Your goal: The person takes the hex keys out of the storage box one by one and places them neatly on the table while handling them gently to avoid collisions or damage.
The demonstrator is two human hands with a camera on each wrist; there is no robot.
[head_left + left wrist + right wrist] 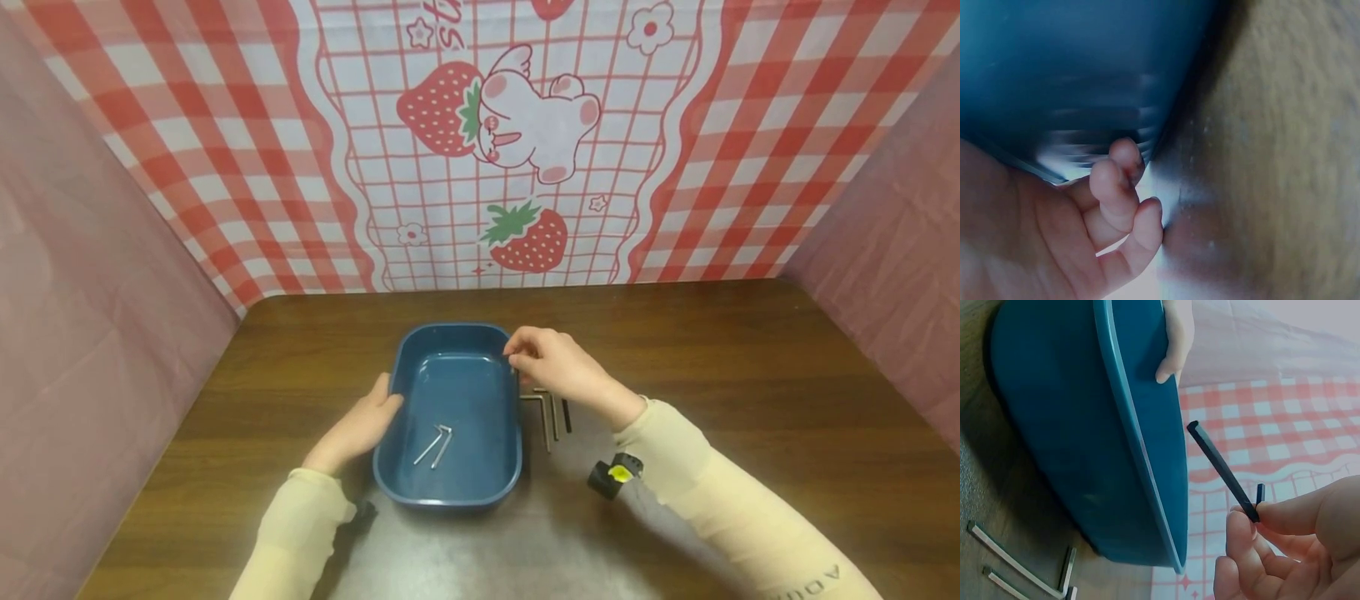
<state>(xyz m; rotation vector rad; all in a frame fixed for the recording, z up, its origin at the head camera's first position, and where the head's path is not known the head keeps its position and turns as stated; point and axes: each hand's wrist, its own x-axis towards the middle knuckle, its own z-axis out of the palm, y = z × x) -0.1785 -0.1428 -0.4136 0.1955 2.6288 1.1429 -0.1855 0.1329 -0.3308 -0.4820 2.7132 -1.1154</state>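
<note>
A deep blue rectangular tray point(459, 392) stands on the table, with two silver hex keys point(442, 448) lying inside near its front. My left hand point(356, 430) holds the tray's left side, thumb over the rim; in the left wrist view its curled fingers point(1117, 195) are beside the outer wall. Between thumb and fingertips, my right hand point(564, 372) pinches a black L-shaped hex key point(1224, 470) at its bend, beside the tray's right rim. More hex keys, brass-coloured ones point(545, 421) and a black one point(567, 417), lie on the table under the right hand.
The brown wooden table point(720, 367) meets a red-and-white strawberry-print cloth point(517, 217) at the back. Pink cloth point(97, 250) hangs at both sides. A black wrist device with a yellow spot point(617, 475) sits below the right cuff.
</note>
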